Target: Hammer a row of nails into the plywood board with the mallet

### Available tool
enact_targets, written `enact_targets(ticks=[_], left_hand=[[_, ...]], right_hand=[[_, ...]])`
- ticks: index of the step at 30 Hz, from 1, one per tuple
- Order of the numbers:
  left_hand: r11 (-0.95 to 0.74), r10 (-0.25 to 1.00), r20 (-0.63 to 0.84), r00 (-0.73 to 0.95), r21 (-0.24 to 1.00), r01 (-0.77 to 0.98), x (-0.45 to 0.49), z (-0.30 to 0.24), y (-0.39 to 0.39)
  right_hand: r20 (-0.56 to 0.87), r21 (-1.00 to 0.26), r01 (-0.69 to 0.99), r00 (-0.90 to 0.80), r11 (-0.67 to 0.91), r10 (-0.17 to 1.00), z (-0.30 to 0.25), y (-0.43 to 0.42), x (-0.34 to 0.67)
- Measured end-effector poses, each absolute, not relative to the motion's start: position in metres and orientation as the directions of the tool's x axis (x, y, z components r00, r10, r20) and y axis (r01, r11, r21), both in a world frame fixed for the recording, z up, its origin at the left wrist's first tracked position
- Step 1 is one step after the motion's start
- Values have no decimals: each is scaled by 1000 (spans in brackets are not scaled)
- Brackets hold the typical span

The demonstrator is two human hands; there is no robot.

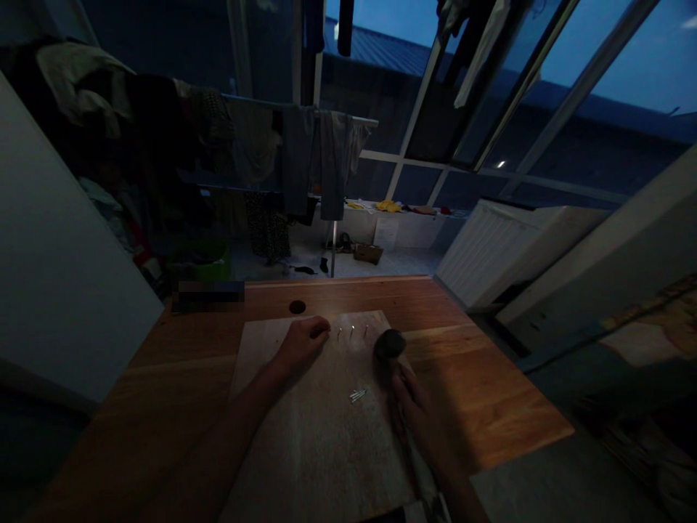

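A pale wooden board (321,428) lies on a wooden table (479,385). My left hand (302,345) rests on the board's far part with its fingers curled, fingertips pinched at a spot on the board; what they hold is too small to see. Just right of it, three nails (351,333) stand upright in the board. My right hand (417,414) grips the handle of a hammer (390,347), whose dark head sits by the board's right edge. A few loose nails (357,395) lie on the board between my hands.
A dark round hole (297,306) sits in the table behind the board. Beyond the table stand a clothes rack (283,160) with hanging laundry, a green basket (204,265) and a white radiator (490,250). The scene is dim.
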State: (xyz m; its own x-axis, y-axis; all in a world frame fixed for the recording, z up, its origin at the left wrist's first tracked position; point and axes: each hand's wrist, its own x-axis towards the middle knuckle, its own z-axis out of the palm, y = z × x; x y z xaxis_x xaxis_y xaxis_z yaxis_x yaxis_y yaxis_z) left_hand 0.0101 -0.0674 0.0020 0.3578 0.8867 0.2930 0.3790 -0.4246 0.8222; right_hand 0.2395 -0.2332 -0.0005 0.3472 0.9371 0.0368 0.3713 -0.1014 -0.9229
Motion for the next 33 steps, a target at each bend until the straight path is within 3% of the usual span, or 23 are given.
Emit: enact_targets(ticks=[3, 6, 15, 19, 28, 33], left_hand=[[-424, 893, 299, 337, 809, 407, 10, 1, -66], [-404, 903, 292, 316, 828, 390, 10, -1, -65], [-358, 919, 252, 302, 855, 375, 13, -6, -63], [-353, 916, 236, 324, 858, 373, 12, -2, -64], [-383, 900, 252, 356, 848, 366, 11, -1, -65], [-490, 869, 370, 329, 737, 465, 13, -3, -69]], right_hand=[[-4, -929, 346, 354, -134, 935, 5, -231, 237], [74, -927, 369, 349, -64, 934, 16, -226, 227], [58, -942, 335, 137, 8, 989, 33, -186, 180], [129, -935, 341, 76, 96, 989, 24, -171, 171], [86, -944, 325, 80, 55, 993, 22, -173, 175], [98, -938, 348, 249, 5, 964, 27, -195, 207]])
